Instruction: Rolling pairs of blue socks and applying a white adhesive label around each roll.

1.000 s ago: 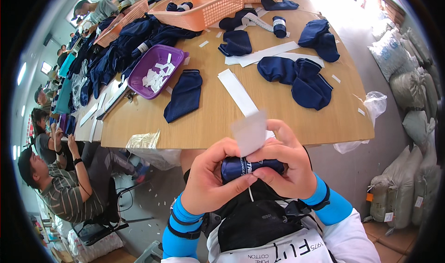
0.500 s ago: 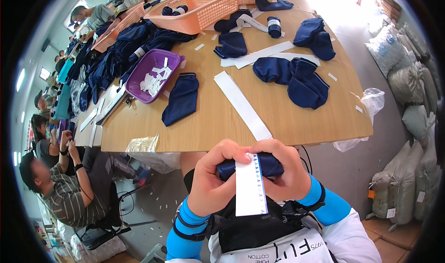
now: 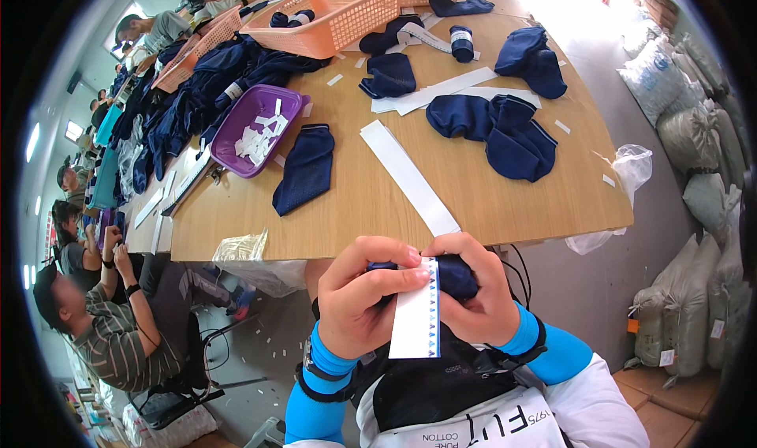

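My left hand [image 3: 359,294] and my right hand [image 3: 477,294] together grip a rolled navy garment [image 3: 457,274] just below the wooden table's near edge [image 3: 378,243]. A white paper band [image 3: 416,314] with a row of blue marks hangs down over the roll, pinched by my left thumb and fingers. Both forearms wear bright blue sleeves. On the table just ahead lies a long white paper strip [image 3: 406,176].
A flat navy garment [image 3: 306,168], a purple tray [image 3: 252,121] of white slips, a pile of navy garments [image 3: 505,128], orange baskets [image 3: 331,10] and a banded roll [image 3: 461,42] sit on the table. Seated people work at the left. White sacks [image 3: 698,132] stand at the right.
The white band was sticking up above the roll, then flipped down over its front. My hands have stayed close to my chest, turning the roll.
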A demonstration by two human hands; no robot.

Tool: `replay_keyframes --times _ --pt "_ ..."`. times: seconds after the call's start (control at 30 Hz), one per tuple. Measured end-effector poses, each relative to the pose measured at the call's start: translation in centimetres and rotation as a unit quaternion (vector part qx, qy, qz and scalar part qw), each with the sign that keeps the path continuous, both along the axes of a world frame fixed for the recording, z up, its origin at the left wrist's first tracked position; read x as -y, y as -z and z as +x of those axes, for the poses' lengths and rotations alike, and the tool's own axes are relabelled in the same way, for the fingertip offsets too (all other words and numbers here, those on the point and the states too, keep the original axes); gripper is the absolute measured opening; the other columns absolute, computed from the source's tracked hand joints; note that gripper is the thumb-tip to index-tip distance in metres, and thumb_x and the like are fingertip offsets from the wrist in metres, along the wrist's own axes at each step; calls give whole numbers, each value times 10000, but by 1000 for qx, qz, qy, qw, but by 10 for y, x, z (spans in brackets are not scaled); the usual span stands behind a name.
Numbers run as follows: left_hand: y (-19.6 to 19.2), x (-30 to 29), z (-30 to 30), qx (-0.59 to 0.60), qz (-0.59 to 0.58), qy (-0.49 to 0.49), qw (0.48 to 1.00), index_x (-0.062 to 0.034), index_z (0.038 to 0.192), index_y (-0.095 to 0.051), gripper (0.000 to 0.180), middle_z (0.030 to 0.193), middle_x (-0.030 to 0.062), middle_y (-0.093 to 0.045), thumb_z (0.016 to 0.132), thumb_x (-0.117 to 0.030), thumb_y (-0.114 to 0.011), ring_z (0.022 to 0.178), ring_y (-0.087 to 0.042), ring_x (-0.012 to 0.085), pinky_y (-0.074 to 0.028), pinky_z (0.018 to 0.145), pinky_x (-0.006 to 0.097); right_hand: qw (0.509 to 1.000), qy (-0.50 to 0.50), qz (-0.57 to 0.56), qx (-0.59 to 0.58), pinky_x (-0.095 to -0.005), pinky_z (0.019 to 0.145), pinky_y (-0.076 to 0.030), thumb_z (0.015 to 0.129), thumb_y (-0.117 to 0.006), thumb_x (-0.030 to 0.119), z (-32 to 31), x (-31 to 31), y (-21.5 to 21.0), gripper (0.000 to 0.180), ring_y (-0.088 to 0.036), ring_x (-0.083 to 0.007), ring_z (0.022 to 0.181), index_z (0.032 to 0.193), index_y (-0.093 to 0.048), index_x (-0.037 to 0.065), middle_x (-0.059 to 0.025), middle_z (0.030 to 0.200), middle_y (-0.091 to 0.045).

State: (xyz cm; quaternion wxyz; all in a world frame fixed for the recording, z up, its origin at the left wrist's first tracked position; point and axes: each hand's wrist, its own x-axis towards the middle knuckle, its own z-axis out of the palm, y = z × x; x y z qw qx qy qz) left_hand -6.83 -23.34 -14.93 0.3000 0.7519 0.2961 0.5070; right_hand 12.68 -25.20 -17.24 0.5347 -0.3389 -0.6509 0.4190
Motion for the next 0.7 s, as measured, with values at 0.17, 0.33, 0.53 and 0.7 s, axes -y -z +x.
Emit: replay_keyframes --times 0.17,0.33,0.53,0.7 --pt "3 -3 -5 -26 57 -5 998 -58 1049 -790 309 1109 103 -697 770 28 -889 966 -749 250 -620 827 337 999 3 -33 -8 -278 716 -537 939 -782 108 -3 4 -2 375 -672 -154 768 1242 -578 19 -106 934 -683" --pt "-2 -5 -2 -66 91 4 994 -60 1052 -780 354 1122 98 -693 729 -12 -915 1001 -726 285 -596 833 371 993 -9 -111 -30 -313 819 -554 962 -767 159 0 6 -4 376 -674 -171 890 1256 -586 9 -125 1037 -682" --pt "-4 -3 -5 -65 53 15 996 -60 1084 -785 381 1151 102 -697 731 19 -907 979 -729 260 -605 837 350 990 -30 -133 -43 -299 855 -538 951 -800 172 5 6 -1 405 -658 -179 908 1257 -587 14 -125 1070 -671" --pt "-4 -2 -12 -25 -63 43 997 -52 1147 -791 378 1155 118 -707 789 55 -846 982 -743 248 -601 862 324 992 -52 45 109 -357 824 -548 853 -917 255 25 -14 -10 543 -681 -288 899 1249 -606 52 -133 1091 -675"
